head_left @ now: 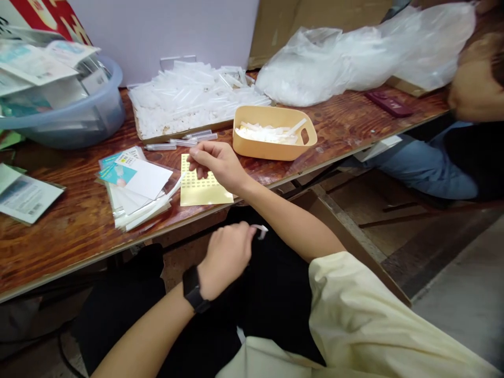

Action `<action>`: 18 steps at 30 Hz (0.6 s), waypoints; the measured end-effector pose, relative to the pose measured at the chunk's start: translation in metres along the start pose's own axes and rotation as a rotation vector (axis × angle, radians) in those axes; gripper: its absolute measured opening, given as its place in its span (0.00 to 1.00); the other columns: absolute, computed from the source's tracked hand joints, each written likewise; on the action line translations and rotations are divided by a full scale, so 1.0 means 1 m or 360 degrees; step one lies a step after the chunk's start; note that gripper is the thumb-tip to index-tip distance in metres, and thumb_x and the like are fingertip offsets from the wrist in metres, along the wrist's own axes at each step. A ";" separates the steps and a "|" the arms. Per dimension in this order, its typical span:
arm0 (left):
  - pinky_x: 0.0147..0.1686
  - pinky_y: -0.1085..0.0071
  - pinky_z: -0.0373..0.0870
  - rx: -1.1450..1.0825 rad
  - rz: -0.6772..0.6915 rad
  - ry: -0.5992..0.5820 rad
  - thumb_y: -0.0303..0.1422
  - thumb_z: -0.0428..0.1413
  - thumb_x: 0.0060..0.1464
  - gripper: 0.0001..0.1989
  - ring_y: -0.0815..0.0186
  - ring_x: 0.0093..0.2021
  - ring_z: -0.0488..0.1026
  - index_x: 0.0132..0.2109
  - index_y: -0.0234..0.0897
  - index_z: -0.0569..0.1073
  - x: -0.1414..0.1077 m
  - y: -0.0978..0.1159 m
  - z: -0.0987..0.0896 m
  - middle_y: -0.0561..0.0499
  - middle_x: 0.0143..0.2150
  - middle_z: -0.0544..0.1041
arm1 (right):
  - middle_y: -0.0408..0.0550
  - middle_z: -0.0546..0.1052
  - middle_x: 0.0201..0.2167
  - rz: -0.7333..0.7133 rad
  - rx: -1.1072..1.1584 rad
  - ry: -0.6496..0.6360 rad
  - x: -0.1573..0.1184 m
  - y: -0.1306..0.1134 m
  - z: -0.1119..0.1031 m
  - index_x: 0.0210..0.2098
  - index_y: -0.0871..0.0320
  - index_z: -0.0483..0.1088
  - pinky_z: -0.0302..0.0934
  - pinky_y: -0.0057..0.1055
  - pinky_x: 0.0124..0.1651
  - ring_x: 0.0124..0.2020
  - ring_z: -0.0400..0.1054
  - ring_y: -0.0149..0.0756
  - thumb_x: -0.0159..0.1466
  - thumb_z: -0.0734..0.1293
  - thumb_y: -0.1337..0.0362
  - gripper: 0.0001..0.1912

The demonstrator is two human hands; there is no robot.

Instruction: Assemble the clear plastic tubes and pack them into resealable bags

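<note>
Wooden table point(59, 247) across the view, its near edge before the seated person. Back row, left to right: plastic basin point(106, 113) holding packets point(35, 65); tray point(185, 131) of plastic tubes point(189, 97); plastic bag point(331, 68). Handled bin point(275, 152) of plastic strips point(268, 134) stands before the bag, right of the tray. Loose tubes point(177, 143) lie before the tray. Nearer, a stack of packets point(134, 191) lies just left of a sticker sheet point(205, 181), with the right hand point(216, 165) above the sheet. Single packet point(27, 197) at the table's left end. Below the near edge, the left hand point(226, 260) holds a small plastic piece point(260, 230). Right of the table, a second person's knee point(425, 168).
</note>
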State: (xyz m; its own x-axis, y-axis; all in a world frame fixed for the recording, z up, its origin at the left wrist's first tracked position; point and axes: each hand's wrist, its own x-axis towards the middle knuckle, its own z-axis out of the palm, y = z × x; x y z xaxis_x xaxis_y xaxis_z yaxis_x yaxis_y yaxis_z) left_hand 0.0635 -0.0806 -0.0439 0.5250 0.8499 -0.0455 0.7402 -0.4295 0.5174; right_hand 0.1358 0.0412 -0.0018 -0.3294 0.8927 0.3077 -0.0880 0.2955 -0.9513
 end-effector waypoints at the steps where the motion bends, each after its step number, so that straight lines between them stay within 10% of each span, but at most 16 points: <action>1: 0.30 0.68 0.62 -0.0044 -0.0092 0.0152 0.36 0.42 0.64 0.17 0.61 0.30 0.74 0.32 0.36 0.69 0.003 -0.009 -0.012 0.45 0.29 0.76 | 0.41 0.73 0.25 -0.0040 -0.0122 -0.0153 -0.003 -0.005 -0.005 0.28 0.59 0.68 0.58 0.23 0.26 0.21 0.63 0.23 0.61 0.64 0.48 0.19; 6: 0.26 0.70 0.55 -0.0148 -0.0366 0.0756 0.34 0.45 0.61 0.15 0.67 0.23 0.65 0.26 0.37 0.64 0.007 -0.049 -0.059 0.51 0.22 0.70 | 0.44 0.75 0.29 -0.0198 -0.0893 -0.0709 -0.018 -0.025 -0.022 0.41 0.60 0.72 0.57 0.24 0.32 0.28 0.66 0.28 0.61 0.66 0.57 0.14; 11: 0.26 0.71 0.57 -0.0349 -0.0347 0.0791 0.37 0.47 0.60 0.14 0.69 0.23 0.65 0.27 0.37 0.65 0.007 -0.056 -0.070 0.54 0.22 0.69 | 0.41 0.71 0.19 -0.0049 -0.0748 -0.0692 -0.021 -0.022 -0.023 0.33 0.61 0.73 0.57 0.24 0.27 0.20 0.64 0.27 0.63 0.64 0.59 0.11; 18: 0.30 0.70 0.62 -0.0418 -0.0269 0.0886 0.40 0.49 0.59 0.13 0.67 0.27 0.69 0.33 0.36 0.68 0.008 -0.054 -0.072 0.51 0.29 0.73 | 0.58 0.76 0.40 0.0120 -0.1856 0.0820 0.012 -0.017 -0.095 0.44 0.65 0.73 0.60 0.35 0.47 0.42 0.70 0.42 0.66 0.56 0.66 0.17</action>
State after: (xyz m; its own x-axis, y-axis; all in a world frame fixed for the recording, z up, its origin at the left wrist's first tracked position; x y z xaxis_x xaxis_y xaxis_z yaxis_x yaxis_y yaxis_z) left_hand -0.0025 -0.0282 -0.0104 0.0604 0.9611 0.2695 0.6291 -0.2463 0.7373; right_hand 0.2225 0.0796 0.0201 0.1263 0.8711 0.4746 0.8750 0.1276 -0.4670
